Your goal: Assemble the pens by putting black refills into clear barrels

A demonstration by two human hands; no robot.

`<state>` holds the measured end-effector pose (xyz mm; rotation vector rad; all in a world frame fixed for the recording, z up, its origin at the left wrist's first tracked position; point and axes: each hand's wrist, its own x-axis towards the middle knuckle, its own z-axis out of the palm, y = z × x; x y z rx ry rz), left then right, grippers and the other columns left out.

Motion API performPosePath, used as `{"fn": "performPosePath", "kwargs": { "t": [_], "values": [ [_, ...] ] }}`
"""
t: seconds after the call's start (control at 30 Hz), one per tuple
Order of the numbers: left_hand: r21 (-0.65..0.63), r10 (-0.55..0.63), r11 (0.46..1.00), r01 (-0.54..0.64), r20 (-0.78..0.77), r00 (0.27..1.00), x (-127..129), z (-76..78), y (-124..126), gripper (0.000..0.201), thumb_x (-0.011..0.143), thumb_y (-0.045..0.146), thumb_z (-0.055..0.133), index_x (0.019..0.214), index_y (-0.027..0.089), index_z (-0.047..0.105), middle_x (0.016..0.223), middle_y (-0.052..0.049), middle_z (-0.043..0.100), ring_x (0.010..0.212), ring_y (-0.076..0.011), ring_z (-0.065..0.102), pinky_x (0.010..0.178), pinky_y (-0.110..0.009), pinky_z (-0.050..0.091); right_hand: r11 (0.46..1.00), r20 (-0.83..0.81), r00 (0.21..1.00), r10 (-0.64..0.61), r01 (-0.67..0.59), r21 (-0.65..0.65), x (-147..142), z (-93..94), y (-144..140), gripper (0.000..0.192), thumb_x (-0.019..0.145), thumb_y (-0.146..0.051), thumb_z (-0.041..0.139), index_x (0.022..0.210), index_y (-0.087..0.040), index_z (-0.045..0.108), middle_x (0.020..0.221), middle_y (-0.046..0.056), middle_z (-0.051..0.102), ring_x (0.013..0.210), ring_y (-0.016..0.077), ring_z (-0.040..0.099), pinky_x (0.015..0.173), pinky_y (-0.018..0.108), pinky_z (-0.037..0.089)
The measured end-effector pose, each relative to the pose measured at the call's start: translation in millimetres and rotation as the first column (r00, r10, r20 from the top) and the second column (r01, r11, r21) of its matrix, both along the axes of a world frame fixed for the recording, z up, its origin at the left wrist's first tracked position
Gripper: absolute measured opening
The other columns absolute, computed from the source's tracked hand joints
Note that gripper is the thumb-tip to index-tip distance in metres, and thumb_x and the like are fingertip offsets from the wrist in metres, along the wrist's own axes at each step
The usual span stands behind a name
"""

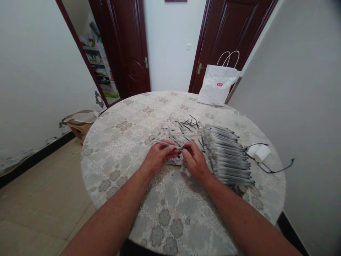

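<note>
white walls [32,71], dark red doors [128,46], beige tiled floor [39,199], round table [128,142]

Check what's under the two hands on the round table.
Under the left hand and right hand: loose pen barrels and refills on the patterned tablecloth. The left hand pinches one pen barrel. The palms hide anything directly beneath them.

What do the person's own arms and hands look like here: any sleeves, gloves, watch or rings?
Both forearms are bare to the frame's bottom edge, with no sleeves in view. The left hand and right hand wear no gloves; no watch, bracelet or ring shows.
</note>
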<state>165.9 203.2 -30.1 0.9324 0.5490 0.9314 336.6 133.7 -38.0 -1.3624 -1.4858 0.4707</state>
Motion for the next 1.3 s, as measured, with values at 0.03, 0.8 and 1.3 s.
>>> {"fn": "performPosePath", "kwargs": {
  "t": [0.03,0.8,1.3],
  "values": [
    [0.0,0.002,1.0,-0.002,0.0,1.0,-0.1,-0.4,0.3,0.028,0.077,0.028,0.084,0.096,0.014,0.07,0.093,-0.009,0.078,0.083,-0.0196,0.076,0.083,-0.035,0.061,1.0,0.01,1.0,-0.006,0.005,0.009,-0.2,0.2,-0.3,0.018,0.097,-0.037,0.054,0.107,-0.022,0.057,0.087,0.0,0.064,0.074,0.0168,0.059,0.069,0.028,0.044],
    [0.016,-0.024,1.0,0.025,-0.033,0.999,0.1,2.7,-3.3,0.029,0.077,0.03,0.084,0.094,0.012,0.069,0.09,-0.01,0.077,0.082,-0.021,0.075,0.08,-0.037,0.062,0.999,0.06,0.998,0.03,-0.028,-0.036,-2.0,10.9,-5.6,0.034,0.104,-0.041,0.041,0.078,-0.023,0.054,0.067,-0.003,0.055,0.064,0.0159,0.052,0.064,0.029,0.039],
    [0.047,0.118,0.992,-0.116,-0.058,0.991,-4.7,7.4,2.1,0.032,0.074,0.032,0.085,0.096,0.014,0.07,0.089,-0.007,0.075,0.077,-0.0191,0.073,0.073,-0.036,0.062,0.998,0.043,0.999,-0.032,0.034,-0.045,4.9,7.9,-2.9,0.042,0.105,-0.046,0.038,0.073,-0.024,0.053,0.062,-0.002,0.055,0.06,0.0168,0.051,0.061,0.029,0.039]
  ]
}}
